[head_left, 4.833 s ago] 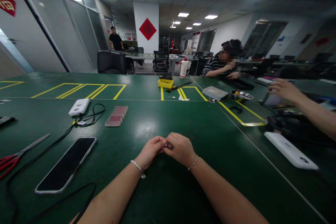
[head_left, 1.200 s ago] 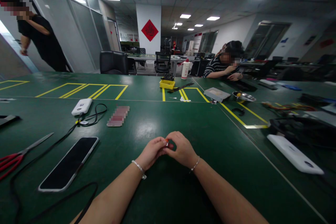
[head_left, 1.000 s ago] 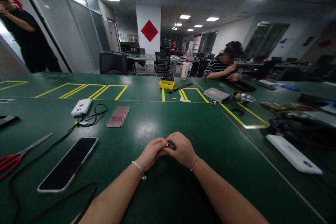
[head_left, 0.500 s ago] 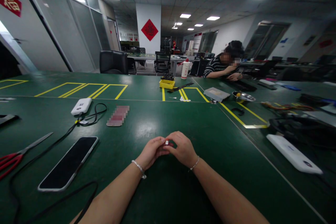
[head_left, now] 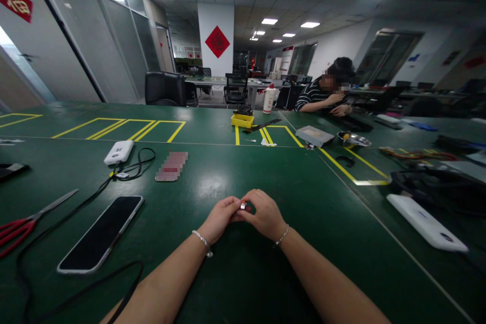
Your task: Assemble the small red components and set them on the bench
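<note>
Thumbs and fingertips of both hands meet in a close pinch, the left hand (head_left: 218,221) and the right hand (head_left: 267,215) closed around one small, pale, shiny piece (head_left: 243,206). The grip leaves no visible gap except the loop of the right thumb and forefinger. The piece sits between the fingertips, just above the counter (head_left: 315,207); its exact form is too small to tell. The work looks to be under way: the piece is picked up and handled by both hands, not laid down. Whether anything about it is finished, or how much is left, cannot be told.

Farther left lie a phone (head_left: 100,235) with a dark screen, red-handled scissors (head_left: 34,218), a black cable (head_left: 94,194) and a white device (head_left: 119,152), apart from the hands. On the right lies a long white device (head_left: 425,223). Beyond, a yellow tray (head_left: 242,121) holds dark items, and a person in a striped top (head_left: 313,96) leans on the counter.
</note>
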A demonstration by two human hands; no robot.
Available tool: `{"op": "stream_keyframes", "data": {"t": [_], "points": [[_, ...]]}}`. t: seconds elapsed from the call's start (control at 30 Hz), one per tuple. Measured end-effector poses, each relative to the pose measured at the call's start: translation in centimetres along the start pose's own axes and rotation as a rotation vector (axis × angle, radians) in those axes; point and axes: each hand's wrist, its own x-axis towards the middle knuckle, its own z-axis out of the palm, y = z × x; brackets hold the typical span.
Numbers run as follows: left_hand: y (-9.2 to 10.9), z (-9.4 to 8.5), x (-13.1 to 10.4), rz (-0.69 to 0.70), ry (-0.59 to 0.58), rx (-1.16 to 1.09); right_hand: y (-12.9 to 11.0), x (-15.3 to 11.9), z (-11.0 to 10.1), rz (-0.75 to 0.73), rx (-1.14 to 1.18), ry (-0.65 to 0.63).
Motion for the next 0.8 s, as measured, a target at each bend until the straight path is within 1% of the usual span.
{"op": "stream_keyframes", "data": {"t": [0.17,0.3,0.4,0.5,0.6,0.67,0.73,0.8], "points": [[-0.13,-0.01,0.14,0.021,0.019,0.023,-0.05,0.10,-0.07,0.004,-0.004,-0.019],[-0.31,-0.12,0.29,0.024,0.015,0.049,-0.16,0.03,0.04,0.027,-0.051,-0.023],[-0.24,-0.13,0.21,0.012,-0.002,0.021,-0.22,-0.02,-0.07,0.025,-0.060,-0.017],[0.10,-0.09,-0.09,-0.023,-0.054,-0.085,-0.29,0.10,-0.31,0.012,0.019,0.020],[0.44,-0.07,-0.42,-0.076,-0.159,-0.203,-0.34,0.29,-0.46,-0.023,0.114,0.047],[0.53,-0.11,-0.52,-0.082,-0.209,-0.252,-0.36,0.35,-0.44,-0.033,0.146,0.050],[0.47,-0.22,-0.50,-0.079,-0.217,-0.268,-0.42,0.34,-0.36,-0.024,0.148,0.053],[0.30,-0.36,-0.39,-0.085,-0.198,-0.258,-0.49,0.30,-0.27,-0.015,0.131,0.055]]}}
